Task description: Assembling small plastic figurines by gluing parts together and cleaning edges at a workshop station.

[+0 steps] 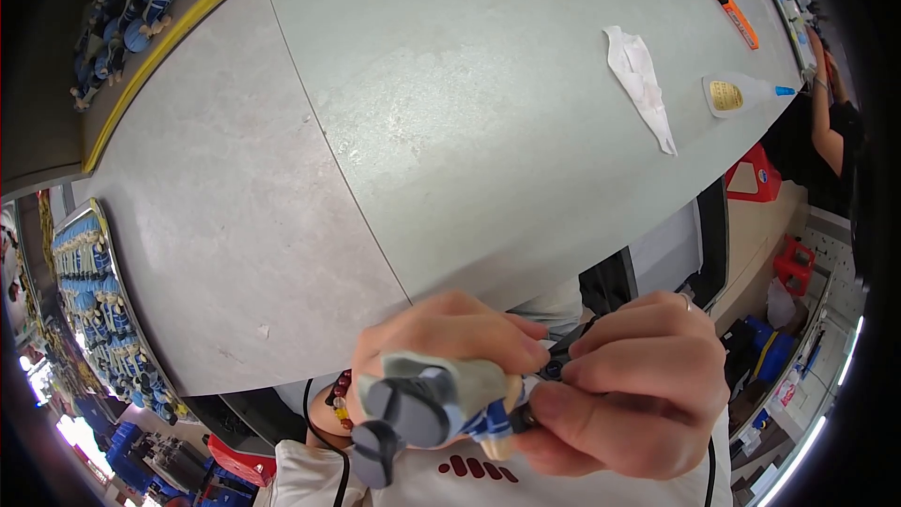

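Note:
Close to my chest, past the near edge of the table, my left hand [450,330] is closed round a small figurine [413,413]. Its dark grey shoes point toward the camera, with pale green clothing and a blue-and-white part behind them. My right hand [648,385] pinches at the figurine's other end, where a small dark piece shows between the fingertips. That piece is mostly covered by the fingers, so its kind is unclear. A beaded bracelet [341,399] circles my left wrist.
On the grey table [235,178] lie a crumpled white tissue [638,80], an orange utility knife [736,16] and a clear bottle [737,95] with a blue tip. Trays of blue-headed figurines [99,291] stand at the left. A person's arm [826,131] shows at far right.

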Tool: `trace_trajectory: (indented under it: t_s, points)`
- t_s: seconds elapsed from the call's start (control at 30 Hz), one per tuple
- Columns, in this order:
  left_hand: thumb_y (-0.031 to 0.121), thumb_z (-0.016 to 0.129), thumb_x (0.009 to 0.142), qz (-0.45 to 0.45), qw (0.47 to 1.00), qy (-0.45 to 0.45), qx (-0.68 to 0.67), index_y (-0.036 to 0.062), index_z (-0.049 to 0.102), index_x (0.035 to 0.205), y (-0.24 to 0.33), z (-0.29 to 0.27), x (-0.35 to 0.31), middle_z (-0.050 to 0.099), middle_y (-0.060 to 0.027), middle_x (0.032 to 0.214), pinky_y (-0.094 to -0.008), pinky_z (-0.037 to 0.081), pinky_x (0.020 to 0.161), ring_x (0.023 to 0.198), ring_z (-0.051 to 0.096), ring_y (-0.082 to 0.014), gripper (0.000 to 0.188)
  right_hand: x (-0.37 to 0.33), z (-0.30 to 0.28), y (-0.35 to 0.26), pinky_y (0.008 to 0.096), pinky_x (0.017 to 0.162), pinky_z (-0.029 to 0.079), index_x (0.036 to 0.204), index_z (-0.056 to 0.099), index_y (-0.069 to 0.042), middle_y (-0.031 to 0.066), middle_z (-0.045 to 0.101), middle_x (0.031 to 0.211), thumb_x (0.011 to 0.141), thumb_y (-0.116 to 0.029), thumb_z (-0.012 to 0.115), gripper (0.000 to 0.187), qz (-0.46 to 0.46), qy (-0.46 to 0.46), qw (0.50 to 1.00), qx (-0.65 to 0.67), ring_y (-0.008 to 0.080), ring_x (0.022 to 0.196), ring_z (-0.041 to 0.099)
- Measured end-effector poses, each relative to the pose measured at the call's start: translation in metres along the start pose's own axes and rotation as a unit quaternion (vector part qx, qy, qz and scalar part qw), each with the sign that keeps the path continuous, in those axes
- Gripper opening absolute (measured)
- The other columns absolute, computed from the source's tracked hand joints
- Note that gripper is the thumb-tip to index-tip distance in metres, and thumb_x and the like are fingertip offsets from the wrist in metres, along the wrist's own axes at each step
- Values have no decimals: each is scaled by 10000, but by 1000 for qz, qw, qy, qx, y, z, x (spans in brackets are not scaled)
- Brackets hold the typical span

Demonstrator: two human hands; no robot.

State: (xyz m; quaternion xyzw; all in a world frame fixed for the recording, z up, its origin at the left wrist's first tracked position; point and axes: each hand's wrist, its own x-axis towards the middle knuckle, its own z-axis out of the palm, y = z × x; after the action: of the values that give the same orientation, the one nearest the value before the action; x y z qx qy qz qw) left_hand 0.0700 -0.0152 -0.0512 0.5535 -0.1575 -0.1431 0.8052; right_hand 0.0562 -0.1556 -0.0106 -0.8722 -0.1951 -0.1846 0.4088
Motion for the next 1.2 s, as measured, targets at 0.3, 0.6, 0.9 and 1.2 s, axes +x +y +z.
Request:
trace_trajectory:
  t_s: [0.3,0.6,0.9,1.2]
  points:
    - [70,654,620,-8,999,-35,3,-17,511,806,-1,-6,-1,516,-144,879,-328,525,620,717,570,-238,251,1,-3,-1,190,376,338,661,577,-85,22,482,645,565,-180,705,186,9,-35,999,11,107,487,470]
    - [76,648,640,8,999,-42,-30,-16,514,818,-3,-6,-3,524,-166,891,-324,521,623,722,570,-256,241,0,-4,-2,192,381,341,679,576,-87,25,478,658,570,-201,711,207,11,-24,1000,-2,109,498,469]
    - [312,653,683,-30,990,-36,-134,-102,460,934,-7,-8,-3,531,-186,780,-550,432,705,609,545,-231,521,1,-7,1,192,381,352,710,571,-69,36,475,671,573,-201,711,236,-9,-47,999,17,115,492,471]
    - [82,537,666,-1,994,-39,-100,-58,488,865,-9,-10,-3,520,-99,598,-511,438,732,548,502,-185,248,-3,-16,15,203,405,361,731,513,-1,89,396,705,682,-264,631,293,-9,-9,1000,-10,135,464,406]
